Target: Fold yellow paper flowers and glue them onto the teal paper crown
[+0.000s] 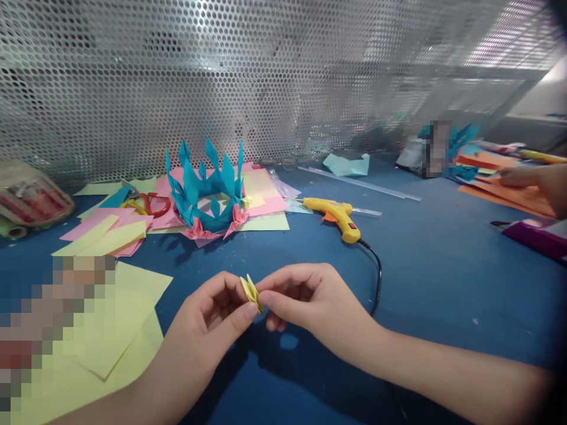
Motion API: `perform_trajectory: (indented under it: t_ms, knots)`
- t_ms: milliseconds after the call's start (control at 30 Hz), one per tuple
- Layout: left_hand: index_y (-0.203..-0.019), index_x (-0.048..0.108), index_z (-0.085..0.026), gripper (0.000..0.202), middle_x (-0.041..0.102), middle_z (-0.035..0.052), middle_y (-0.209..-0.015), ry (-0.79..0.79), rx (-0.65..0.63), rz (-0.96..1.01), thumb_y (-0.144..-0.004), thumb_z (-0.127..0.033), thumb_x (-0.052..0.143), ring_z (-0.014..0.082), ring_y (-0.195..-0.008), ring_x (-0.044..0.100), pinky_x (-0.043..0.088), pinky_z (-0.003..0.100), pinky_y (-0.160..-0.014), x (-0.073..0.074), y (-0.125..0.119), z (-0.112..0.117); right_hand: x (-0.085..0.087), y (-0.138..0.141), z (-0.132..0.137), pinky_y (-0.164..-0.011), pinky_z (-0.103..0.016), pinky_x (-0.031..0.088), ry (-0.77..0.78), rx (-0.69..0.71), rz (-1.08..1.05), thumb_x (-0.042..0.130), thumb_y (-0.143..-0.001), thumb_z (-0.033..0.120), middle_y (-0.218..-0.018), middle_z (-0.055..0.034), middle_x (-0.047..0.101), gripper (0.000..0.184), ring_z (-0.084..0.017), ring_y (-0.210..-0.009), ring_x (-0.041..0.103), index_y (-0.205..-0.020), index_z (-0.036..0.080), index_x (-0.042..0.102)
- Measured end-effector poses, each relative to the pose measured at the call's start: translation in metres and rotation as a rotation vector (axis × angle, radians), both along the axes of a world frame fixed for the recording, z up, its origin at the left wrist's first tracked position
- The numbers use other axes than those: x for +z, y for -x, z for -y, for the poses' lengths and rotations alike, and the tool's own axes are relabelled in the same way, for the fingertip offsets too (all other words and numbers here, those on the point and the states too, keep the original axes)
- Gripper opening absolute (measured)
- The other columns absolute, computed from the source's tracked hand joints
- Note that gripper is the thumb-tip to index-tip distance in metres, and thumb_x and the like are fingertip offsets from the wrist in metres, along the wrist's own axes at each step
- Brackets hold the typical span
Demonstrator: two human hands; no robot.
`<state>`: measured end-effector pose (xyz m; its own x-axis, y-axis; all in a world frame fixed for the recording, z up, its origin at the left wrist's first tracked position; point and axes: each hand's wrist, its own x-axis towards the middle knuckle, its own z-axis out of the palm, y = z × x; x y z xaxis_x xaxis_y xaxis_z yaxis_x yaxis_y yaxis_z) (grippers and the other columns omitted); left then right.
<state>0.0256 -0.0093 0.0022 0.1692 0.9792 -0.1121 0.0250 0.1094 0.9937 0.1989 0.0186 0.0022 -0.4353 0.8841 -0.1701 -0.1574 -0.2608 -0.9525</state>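
Observation:
A small folded piece of yellow paper [250, 290] is pinched between both hands above the blue table. My left hand [212, 319] grips its left side with thumb and fingers closed. From the right, my right hand [301, 295] pinches its other edge between thumb and forefinger. Pointed folds stick up at its top, while its lower part is partly hidden by the fingertips. Beyond the hands stands a blue folded-paper crown [208, 195] with pink folded pieces [237, 219] along its lower front. Right of the crown lies a yellow glue gun [334, 213] on its side.
Yellow paper sheets [128, 307] lie at left, near my left forearm. Red-handled scissors [157, 205] rest on coloured paper. Clear glue sticks [367, 184] lie behind the glue gun, whose black cord [379, 268] runs toward my right arm. Another person's hand [531, 177] touches orange paper at right.

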Motion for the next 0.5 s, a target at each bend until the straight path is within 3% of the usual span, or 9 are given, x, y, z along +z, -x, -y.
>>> perform_trajectory:
  t_ms: [233, 367, 500]
  knots:
    - [-0.074, 0.055, -0.022, 0.02, 0.059, -0.0044, -0.074, 0.026, 0.016, -0.012, -0.082, -0.034, 0.069, 0.0133, -0.073, 0.061, 0.05, 0.022, -0.071, -0.0023, -0.0001, 0.0016, -0.0031, 0.0002, 0.0018, -0.052, -0.015, 0.052, -0.068, -0.052, 0.028, 0.073, -0.075, 0.014, -0.061, 0.0082, 0.065, 0.023, -0.006, -0.052, 0.063, -0.096, 0.02, 0.064]
    - [-0.069, 0.044, -0.023, 0.029, 0.05, -0.0084, -0.065, 0.01, 0.092, -0.027, -0.077, -0.029, 0.072, 0.0092, -0.061, 0.051, 0.043, 0.015, -0.056, -0.0015, -0.0029, 0.0034, -0.0033, 0.0002, 0.0025, -0.051, -0.014, 0.049, -0.125, -0.06, 0.043, 0.07, -0.073, 0.01, -0.059, 0.01, 0.059, 0.023, -0.004, -0.051, 0.057, -0.092, 0.02, 0.063]
    - [-0.068, 0.041, -0.023, 0.03, 0.045, -0.0086, -0.064, -0.029, 0.108, -0.061, -0.077, -0.027, 0.069, 0.0088, -0.058, 0.045, 0.041, 0.014, -0.054, -0.0026, -0.0046, 0.0054, -0.0028, 0.0004, 0.0016, -0.049, -0.014, 0.043, -0.135, -0.047, 0.027, 0.07, -0.072, 0.009, -0.058, 0.0103, 0.056, 0.02, -0.003, -0.049, 0.051, -0.085, 0.019, 0.059]
